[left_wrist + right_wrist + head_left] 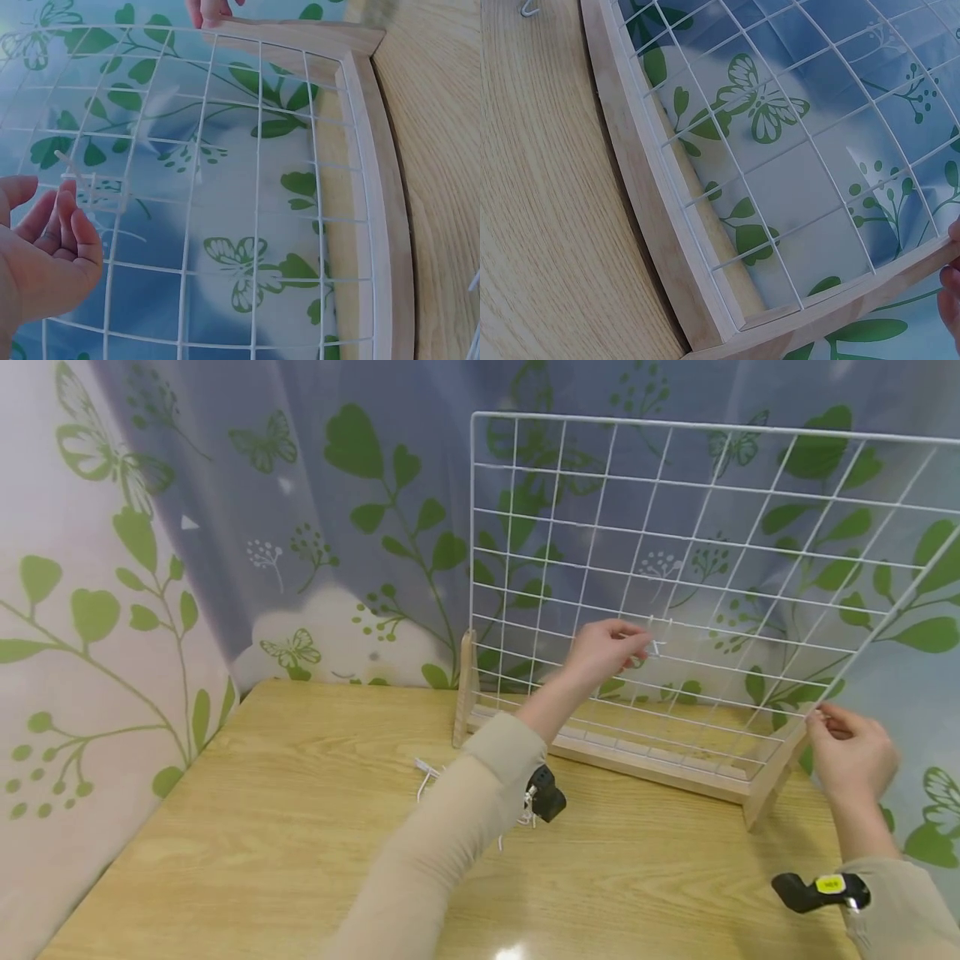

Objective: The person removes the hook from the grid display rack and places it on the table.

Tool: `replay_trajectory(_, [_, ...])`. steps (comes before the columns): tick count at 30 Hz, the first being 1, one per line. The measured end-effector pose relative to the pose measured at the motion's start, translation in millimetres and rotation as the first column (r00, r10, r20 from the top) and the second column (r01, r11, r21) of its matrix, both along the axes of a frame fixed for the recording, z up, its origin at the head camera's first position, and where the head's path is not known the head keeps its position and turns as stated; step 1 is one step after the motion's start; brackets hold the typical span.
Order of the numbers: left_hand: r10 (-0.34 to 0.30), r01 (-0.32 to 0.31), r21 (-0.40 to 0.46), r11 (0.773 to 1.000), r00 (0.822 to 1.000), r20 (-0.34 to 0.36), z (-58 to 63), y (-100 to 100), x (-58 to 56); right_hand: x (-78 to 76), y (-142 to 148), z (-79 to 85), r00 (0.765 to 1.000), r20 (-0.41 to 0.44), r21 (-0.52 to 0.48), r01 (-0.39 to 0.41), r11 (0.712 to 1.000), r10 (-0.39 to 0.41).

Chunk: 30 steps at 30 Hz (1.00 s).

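Observation:
A white wire grid panel stands tilted in a light wooden stand. My left hand is in front of the grid's middle, fingers loosely bent. In the left wrist view, its fingertips touch a small white hook at the grid wires, with the thumb apart from them. Over at the right end, my right hand grips the top of the stand's side post, at the grid's edge. Only its fingertips show in the right wrist view, against the wood.
Several loose white hooks lie on the wooden table, partly behind the left sleeve. A black wrist device shows beside that sleeve, another at the right wrist. A leaf-patterned curtain hangs behind the grid.

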<state>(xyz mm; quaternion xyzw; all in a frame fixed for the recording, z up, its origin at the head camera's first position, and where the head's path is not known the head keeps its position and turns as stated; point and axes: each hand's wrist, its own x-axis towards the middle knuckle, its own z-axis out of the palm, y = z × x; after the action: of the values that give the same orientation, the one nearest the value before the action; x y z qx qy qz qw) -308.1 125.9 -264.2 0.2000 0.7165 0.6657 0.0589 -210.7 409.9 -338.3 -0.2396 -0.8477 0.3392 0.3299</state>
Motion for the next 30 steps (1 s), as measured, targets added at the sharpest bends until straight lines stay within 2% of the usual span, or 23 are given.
replay_trajectory(7, [0.009, -0.009, 0.008, 1.000, 1.000, 0.000, -3.8, 13.1, -4.2, -0.5, 2.1, 1.2, 1.000, 0.002, -0.010, -0.011, 1.000, 0.011])
replay_trajectory(13, [0.004, -0.006, -0.041, 0.999, 0.999, -0.032, -4.5, 19.6, -1.3, 0.0, 3.4, 1.0, 1.000, 0.019, -0.011, -0.019, 1.000, 0.019])
replay_trajectory(20, [0.065, -0.068, -0.096, 0.993, 0.997, -0.037, 1.6, 28.0, 3.8, -0.6, 4.8, -1.1, 1.000, 0.000, 0.005, -0.014, 1.000, 0.014])
replay_trajectory(30, [0.141, -0.143, -0.113, 0.983, 0.990, -0.022, 2.2, 34.6, 5.5, -0.6, 2.7, -0.2, 1.000, -0.025, 0.015, -0.014, 1.000, 0.014])
